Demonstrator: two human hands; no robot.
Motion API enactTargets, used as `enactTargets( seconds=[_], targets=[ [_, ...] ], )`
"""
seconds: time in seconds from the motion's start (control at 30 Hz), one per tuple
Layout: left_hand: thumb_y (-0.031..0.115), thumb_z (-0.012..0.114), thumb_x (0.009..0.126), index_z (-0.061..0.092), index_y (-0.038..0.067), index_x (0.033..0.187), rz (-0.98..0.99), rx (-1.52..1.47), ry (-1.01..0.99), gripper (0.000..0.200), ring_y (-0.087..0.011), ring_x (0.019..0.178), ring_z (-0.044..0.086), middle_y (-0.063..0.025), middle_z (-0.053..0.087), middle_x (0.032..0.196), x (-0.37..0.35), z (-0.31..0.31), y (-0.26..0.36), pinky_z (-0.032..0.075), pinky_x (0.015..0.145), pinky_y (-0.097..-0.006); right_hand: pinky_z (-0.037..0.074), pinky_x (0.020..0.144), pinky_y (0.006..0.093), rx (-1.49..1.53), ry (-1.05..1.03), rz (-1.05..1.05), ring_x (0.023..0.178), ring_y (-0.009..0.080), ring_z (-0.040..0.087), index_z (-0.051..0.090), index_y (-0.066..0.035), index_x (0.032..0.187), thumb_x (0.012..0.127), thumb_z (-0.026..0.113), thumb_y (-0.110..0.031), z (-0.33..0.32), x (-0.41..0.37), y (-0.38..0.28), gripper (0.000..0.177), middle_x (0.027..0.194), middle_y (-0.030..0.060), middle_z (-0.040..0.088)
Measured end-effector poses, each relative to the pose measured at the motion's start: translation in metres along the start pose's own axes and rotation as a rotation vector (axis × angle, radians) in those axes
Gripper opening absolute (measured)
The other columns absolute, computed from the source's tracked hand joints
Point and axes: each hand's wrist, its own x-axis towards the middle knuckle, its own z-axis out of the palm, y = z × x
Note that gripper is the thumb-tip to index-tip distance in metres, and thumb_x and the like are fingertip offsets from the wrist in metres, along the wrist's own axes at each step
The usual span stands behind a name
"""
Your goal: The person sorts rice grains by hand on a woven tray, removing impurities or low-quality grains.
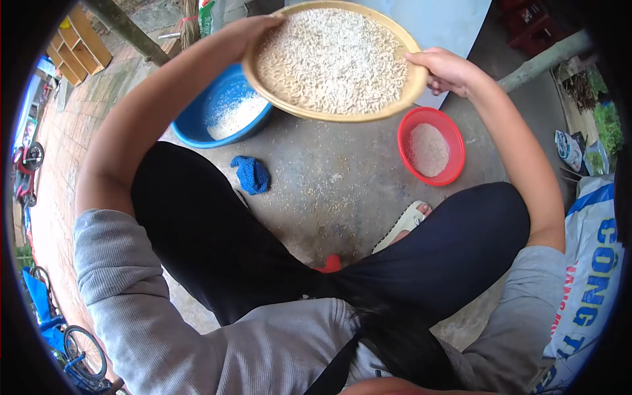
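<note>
Between my hands a round tan tray [296,110] is held up, bearing a layer of small whitish pieces [332,59]. My left hand [263,27] grips its upper left rim, the fingers partly hidden. On the right rim my right hand [444,68] is closed, its thumb on top and its fingers below. Under the tray's left side, a blue basin [187,128] on the floor contains white grainy stuff. A red bowl [459,148] with pale grainy stuff stands below my right hand.
A blue cloth [251,174] lies on the concrete floor [303,155] among scattered grains. My sandalled foot [403,227] is near the red bowl. A printed sack [589,263] stands at the right. Wooden poles [125,29] and a pale board [454,33] are beyond.
</note>
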Motion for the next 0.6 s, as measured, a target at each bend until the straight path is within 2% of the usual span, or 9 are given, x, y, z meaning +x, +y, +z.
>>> enactTargets(
  seconds=[0.07,0.1,0.17,0.23,0.3,0.33,0.43,0.5,0.6],
  targets=[
    [0.031,0.060,0.085,0.056,0.001,0.106,0.061,0.161,0.238,0.037,-0.0229,0.072,0.066,-0.0132,0.063,0.090,0.000,0.023,-0.007,0.057,0.063,-0.0364,0.030,0.038,0.0210,-0.087,0.066,0.021,0.044,0.0042,0.040,0.060,-0.010,0.087,0.092,0.047,-0.038,-0.024,0.005,0.012,0.031,0.058,-0.0036,0.053],
    [0.033,0.063,0.083,0.056,0.001,0.105,0.080,-0.020,0.116,0.040,-0.0197,0.072,0.065,-0.0105,0.063,0.092,0.017,0.026,-0.018,0.056,0.061,-0.0344,0.030,0.038,0.0210,-0.077,0.076,0.010,0.044,0.0042,0.040,0.060,-0.010,0.087,0.092,0.047,-0.038,-0.025,0.009,0.025,0.031,0.058,-0.0036,0.053],
    [0.032,0.063,0.083,0.056,0.001,0.106,0.053,0.024,0.104,0.039,-0.0193,0.073,0.065,-0.0097,0.062,0.095,0.003,0.044,-0.014,0.056,0.062,-0.0329,0.025,0.038,0.0233,0.053,0.296,-0.012,0.042,0.0075,0.033,0.061,-0.009,0.084,0.090,0.046,-0.035,-0.028,0.018,0.045,0.031,0.058,-0.0020,0.051],
    [0.031,0.060,0.086,0.056,0.001,0.104,0.110,0.026,0.037,0.035,-0.0207,0.073,0.065,-0.0116,0.064,0.091,0.003,0.029,-0.006,0.056,0.069,-0.0354,0.029,0.042,0.0233,-0.188,0.171,0.090,0.049,0.0080,0.039,0.062,-0.008,0.084,0.089,0.048,-0.039,-0.017,-0.004,0.016,0.034,0.065,-0.0008,0.055],
    [0.027,0.058,0.087,0.057,0.000,0.102,0.019,-0.104,-0.116,0.032,-0.0238,0.073,0.066,-0.0134,0.064,0.089,0.009,0.000,-0.005,0.056,0.071,-0.0380,0.030,0.044,0.0228,-0.080,0.013,0.009,0.053,0.0078,0.041,0.061,-0.008,0.083,0.089,0.048,-0.040,-0.009,-0.004,0.006,0.035,0.065,-0.0013,0.054],
    [0.025,0.056,0.088,0.058,-0.001,0.102,-0.028,-0.067,-0.025,0.030,-0.0270,0.075,0.066,-0.0153,0.064,0.089,0.000,0.002,-0.003,0.055,0.072,-0.0397,0.030,0.044,0.0226,-0.037,-0.010,-0.014,0.055,0.0075,0.041,0.062,-0.009,0.083,0.089,0.047,-0.039,-0.005,-0.010,0.000,0.033,0.065,-0.0017,0.053],
    [0.030,0.056,0.088,0.057,-0.001,0.101,0.053,-0.082,0.096,0.034,-0.0233,0.078,0.064,-0.0146,0.063,0.091,0.008,0.027,-0.015,0.055,0.070,-0.0403,0.030,0.043,0.0231,-0.122,0.166,0.018,0.052,0.0082,0.042,0.062,-0.008,0.085,0.090,0.047,-0.038,-0.024,-0.017,0.005,0.034,0.064,-0.0018,0.054],
    [0.031,0.058,0.088,0.057,-0.001,0.102,0.025,-0.085,0.091,0.035,-0.0223,0.078,0.063,-0.0133,0.062,0.093,0.005,0.049,-0.014,0.054,0.071,-0.0407,0.029,0.041,0.0251,0.027,0.222,0.068,0.048,0.0089,0.044,0.063,-0.008,0.086,0.090,0.047,-0.039,-0.036,-0.007,0.030,0.035,0.066,-0.0004,0.058],
    [0.029,0.054,0.090,0.057,-0.001,0.105,0.068,-0.030,0.019,0.033,-0.0237,0.079,0.064,-0.0143,0.063,0.095,-0.006,0.034,-0.002,0.054,0.073,-0.0385,0.031,0.044,0.0259,-0.070,0.141,0.109,0.051,0.0095,0.046,0.062,-0.009,0.084,0.091,0.046,-0.041,-0.026,-0.003,0.036,0.036,0.067,0.0003,0.059]
  ],
)
